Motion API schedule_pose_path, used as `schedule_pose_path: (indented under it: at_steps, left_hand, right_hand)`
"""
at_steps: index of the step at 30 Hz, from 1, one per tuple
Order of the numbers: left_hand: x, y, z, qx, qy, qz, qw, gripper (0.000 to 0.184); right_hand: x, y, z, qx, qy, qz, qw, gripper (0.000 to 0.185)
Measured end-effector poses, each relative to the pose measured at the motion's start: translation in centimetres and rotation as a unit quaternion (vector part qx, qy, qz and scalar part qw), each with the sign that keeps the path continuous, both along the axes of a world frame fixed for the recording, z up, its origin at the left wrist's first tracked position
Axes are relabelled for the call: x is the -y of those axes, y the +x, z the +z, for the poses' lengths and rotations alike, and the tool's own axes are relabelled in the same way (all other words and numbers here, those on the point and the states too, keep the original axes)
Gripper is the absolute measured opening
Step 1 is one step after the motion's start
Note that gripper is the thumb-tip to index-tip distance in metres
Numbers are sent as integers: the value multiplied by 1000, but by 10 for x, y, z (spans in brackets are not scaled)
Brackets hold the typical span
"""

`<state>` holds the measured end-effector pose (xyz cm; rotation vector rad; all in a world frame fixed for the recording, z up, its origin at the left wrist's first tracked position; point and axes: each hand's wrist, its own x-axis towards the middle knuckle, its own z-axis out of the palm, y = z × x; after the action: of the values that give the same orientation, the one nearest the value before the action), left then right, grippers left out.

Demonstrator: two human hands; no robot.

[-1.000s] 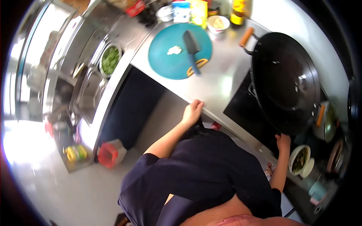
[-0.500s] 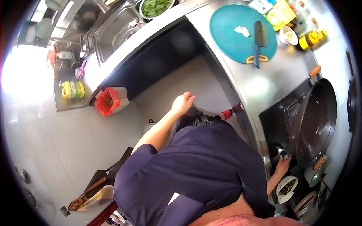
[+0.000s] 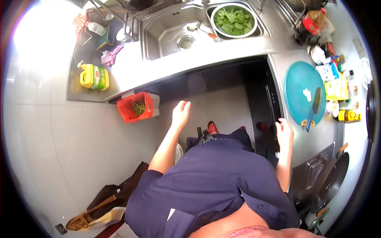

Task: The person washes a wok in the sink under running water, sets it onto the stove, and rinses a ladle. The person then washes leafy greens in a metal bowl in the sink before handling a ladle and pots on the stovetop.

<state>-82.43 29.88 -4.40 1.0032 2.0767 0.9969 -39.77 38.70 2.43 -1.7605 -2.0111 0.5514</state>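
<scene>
My left hand (image 3: 181, 114) hangs in the air over the floor, right of a bin with a red bag (image 3: 135, 107); its fingers are curled together with nothing visible in them. Near the counter edge, left of the teal cutting board (image 3: 300, 93), is my right hand (image 3: 284, 131), its fingers loosely bent and somewhat apart, holding nothing visible. White pieces (image 3: 307, 94) and a knife with a blue handle (image 3: 313, 109) lie on the board. A bowl of green leaves (image 3: 234, 20) sits at the sink's right side.
The sink (image 3: 170, 35) holds a spoon-like utensil. A yellow jug (image 3: 94, 77) stands at left. Bottles and packets, including a yellow packet (image 3: 336, 88), line the right wall. A black wok (image 3: 333, 178) sits over the stove at lower right. Open cabinet space lies under the counter.
The view has swung left toward the sink. My right hand has left the stove knob and moved up beside the counter edge. My left hand, earlier at the counter edge, is now away from it.
</scene>
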Motion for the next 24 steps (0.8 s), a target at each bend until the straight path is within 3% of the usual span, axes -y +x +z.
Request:
schedule_pose_path:
  at_steps: [6, 9, 13, 17, 21, 23, 24]
  left_hand:
    - [-77, -8, 29, 141, 13, -5, 990, 23]
    - [-110, -22, 36, 145, 26, -9, 989, 25]
    - [-136, -58, 52, 133, 27, 80, 987, 22]
    - [-154, -97, 36, 227, 34, 177, 957, 20]
    - [-192, -111, 26, 183, 49, 133, 973, 23]
    - [-231, -116, 35, 252, -25, 108, 961, 27]
    - [-252, -121, 28, 352, -9, 108, 930, 33]
  right_hand:
    - [-128, -173, 9, -32, -20, 170, 985, 18]
    - [-207, -237, -19, 16, -37, 214, 976, 21]
    - [-302, -311, -49, 63, 38, 308, 948, 34]
    - [-356, -359, -60, 219, -117, 353, 902, 40]
    - [-360, -379, -54, 166, -149, 338, 915, 43]
    - [-360, -395, -44, 21, -238, 295, 925, 43]
    - [-360, -406, -50, -39, -273, 272, 922, 45]
